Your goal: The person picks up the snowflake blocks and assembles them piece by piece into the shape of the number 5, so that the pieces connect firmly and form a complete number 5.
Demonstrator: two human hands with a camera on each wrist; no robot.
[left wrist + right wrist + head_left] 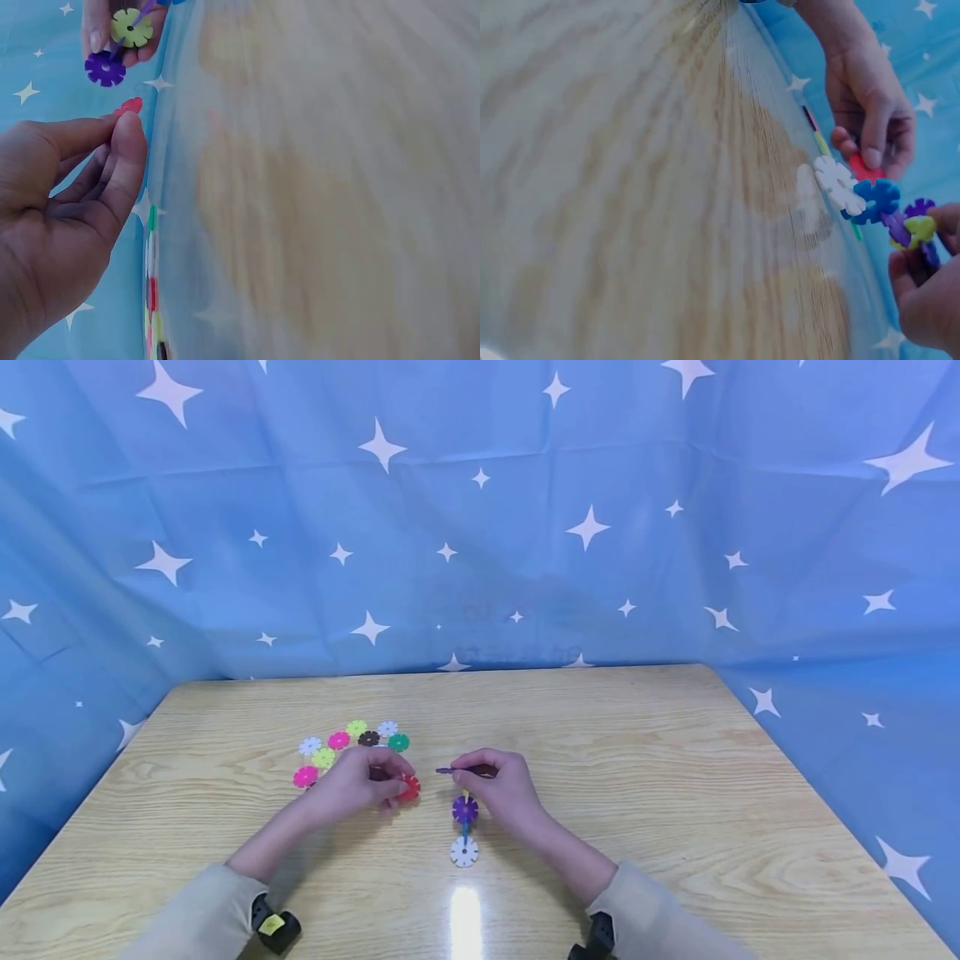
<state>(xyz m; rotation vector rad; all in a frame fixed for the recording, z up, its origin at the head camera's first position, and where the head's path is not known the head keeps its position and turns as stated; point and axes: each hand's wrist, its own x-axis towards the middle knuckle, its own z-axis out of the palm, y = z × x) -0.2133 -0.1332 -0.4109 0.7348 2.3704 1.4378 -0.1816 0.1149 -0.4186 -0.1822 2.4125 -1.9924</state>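
Note:
My left hand point(356, 787) pinches a red notched plastic disc point(410, 788) between thumb and fingertips, over the left-middle of the table. Across from it, my right hand point(506, 789) grips the upper end of a chain of interlocked discs. In the right wrist view the chain runs from a white disc point(838, 185) through a blue disc point(877, 200) and a purple one to a yellow disc point(921, 227). Another purple disc point(105, 69) at the gripped end faces the red disc point(129, 106), with a gap between them in the left wrist view.
Loose flower-shaped discs lie left of the hands, among them a pink disc point(305, 777), a black disc point(368, 738) and a green disc point(398, 742). The wooden table point(675, 793) ends at a blue star-patterned curtain point(480, 560).

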